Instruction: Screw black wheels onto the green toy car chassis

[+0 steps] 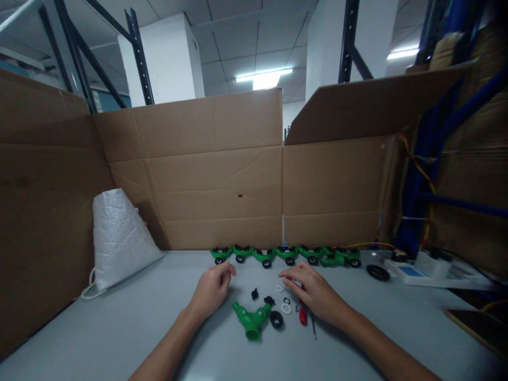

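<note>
My left hand [212, 288] rests on the grey table [119, 328] with its fingers curled loosely; I see nothing in it. My right hand [311, 291] lies palm down with fingers stretched toward small white rings [286, 308] and black parts [254, 292]. Between the hands lies a green Y-shaped plastic fitting [251, 319] with a black ring [276, 319] beside it. A red-handled screwdriver [303, 316] lies partly under my right hand. A row of several assembled green fittings [286, 255] lines the foot of the cardboard wall.
Cardboard walls [206, 174] enclose the table at the back and left. A white woven bag [117, 238] leans at the left. At the right lie a black ring [378, 272], a white device [413, 272], cables and blue racking [436, 159].
</note>
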Tool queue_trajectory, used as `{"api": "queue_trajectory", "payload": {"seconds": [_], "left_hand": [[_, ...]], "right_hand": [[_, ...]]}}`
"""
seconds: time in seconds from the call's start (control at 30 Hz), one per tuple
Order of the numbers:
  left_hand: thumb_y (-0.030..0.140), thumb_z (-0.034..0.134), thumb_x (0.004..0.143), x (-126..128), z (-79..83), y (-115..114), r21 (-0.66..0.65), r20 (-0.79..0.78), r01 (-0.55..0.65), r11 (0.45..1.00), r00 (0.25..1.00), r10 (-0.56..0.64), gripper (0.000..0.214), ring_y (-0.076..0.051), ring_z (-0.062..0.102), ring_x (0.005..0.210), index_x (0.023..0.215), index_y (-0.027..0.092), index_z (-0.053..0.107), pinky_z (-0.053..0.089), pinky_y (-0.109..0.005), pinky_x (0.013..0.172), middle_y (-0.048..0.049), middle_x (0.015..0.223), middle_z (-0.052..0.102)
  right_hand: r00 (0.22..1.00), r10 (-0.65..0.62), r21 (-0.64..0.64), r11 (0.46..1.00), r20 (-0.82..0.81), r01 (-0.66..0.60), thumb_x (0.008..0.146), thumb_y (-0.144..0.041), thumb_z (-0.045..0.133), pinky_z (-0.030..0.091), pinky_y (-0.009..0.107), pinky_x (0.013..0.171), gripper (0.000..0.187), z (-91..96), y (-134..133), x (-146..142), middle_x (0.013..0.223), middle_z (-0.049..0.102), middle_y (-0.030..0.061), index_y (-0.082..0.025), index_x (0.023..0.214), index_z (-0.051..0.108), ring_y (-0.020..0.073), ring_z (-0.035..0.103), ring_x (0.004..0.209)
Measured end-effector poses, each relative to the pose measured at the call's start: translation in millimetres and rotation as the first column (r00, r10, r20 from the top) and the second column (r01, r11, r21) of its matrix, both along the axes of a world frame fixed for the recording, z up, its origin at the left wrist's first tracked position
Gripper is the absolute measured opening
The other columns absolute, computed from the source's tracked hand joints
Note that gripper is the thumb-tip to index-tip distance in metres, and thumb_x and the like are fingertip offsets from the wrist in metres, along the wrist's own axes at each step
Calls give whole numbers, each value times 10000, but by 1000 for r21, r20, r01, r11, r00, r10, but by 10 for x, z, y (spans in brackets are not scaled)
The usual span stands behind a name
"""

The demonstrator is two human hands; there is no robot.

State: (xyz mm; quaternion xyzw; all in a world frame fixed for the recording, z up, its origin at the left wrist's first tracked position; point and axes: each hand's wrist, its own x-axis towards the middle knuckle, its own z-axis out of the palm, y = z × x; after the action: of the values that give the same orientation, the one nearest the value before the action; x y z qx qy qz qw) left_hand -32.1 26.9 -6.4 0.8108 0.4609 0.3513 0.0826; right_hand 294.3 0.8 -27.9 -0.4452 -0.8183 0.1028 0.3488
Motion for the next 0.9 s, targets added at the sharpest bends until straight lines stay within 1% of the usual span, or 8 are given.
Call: {"api": "queue_trajectory", "payload": {"seconds": [0.17, 0.4, 0.6, 0.9], "left_hand": [[133, 454, 932, 8, 39, -22, -31, -20, 5, 1000, 1000, -5, 252, -170, 570, 668, 945, 203, 696, 390, -240, 662, -15, 759, 670], [127, 449, 931, 20, 53, -33, -18, 4, 10, 1000, 1000, -10, 258, -168, 566, 671, 930, 199, 697, 393, -249, 673, -19, 769, 677], [138, 443, 940, 24, 68, -41, -14, -4, 8, 1000, 1000, -8, 261, -167, 567, 657, 924, 204, 695, 391, -243, 663, -16, 753, 668], [153, 459, 934, 17, 40, -24, -27, -21, -5, 1000, 1000, 4, 243, -177, 560, 672, 927, 204, 697, 376, -245, 655, -12, 725, 641]], "right_hand": [[1000, -9, -2, 1000, 6, 9, 1075, -406, 498, 479, 445, 1010, 337, 11, -10, -7, 1175, 775, 73, -261, 1203, 774, 298, 605, 1120], [1000, -7, -2, 1000, 11, 7, 1074, -410, 485, 479, 462, 1021, 349, -1, -1, -12, 1170, 767, 88, -263, 1197, 778, 305, 615, 1132], [1000, -3, 0, 1000, 15, 3, 1076, -396, 497, 477, 443, 1007, 333, 14, -14, -31, 1164, 774, 73, -259, 1204, 773, 296, 611, 1119], [1000, -3, -3, 1000, 17, 3, 1068, -410, 508, 471, 458, 1031, 333, -16, 17, -41, 1170, 771, 78, -262, 1194, 778, 303, 621, 1142]]}}
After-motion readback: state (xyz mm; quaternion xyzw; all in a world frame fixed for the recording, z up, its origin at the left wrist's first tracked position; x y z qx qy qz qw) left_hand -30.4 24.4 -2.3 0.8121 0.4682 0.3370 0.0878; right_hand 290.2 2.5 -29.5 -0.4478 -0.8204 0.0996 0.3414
